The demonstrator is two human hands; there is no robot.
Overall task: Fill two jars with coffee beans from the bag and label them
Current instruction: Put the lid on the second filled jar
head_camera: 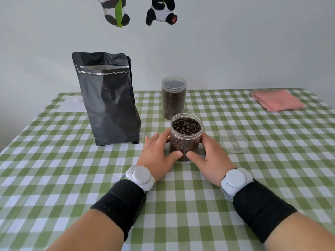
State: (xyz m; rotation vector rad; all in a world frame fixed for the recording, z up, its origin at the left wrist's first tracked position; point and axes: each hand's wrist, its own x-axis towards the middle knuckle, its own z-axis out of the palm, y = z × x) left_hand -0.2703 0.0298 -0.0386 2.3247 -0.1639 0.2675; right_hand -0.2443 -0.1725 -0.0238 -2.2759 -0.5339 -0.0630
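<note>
Coffee beans (186, 126) filled the open clear jar (184, 142) to its rim, near the middle of the green checked tablecloth (72, 169). The left hand (156, 154) and right hand (213, 156) gripped it from either side, fingers curled round its wall. A clear lid (233, 142) lay near on the right. A lidded jar (173, 100) of beans stood just behind, with the black bag (108, 105) upright to the left.

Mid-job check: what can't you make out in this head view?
Head view only:
Black bag: opaque, so its contents are unseen.
White sheet behind the bag: partly hidden by it, too small to read.
Near jar, lower sides: covered by the left hand and right hand.
</note>
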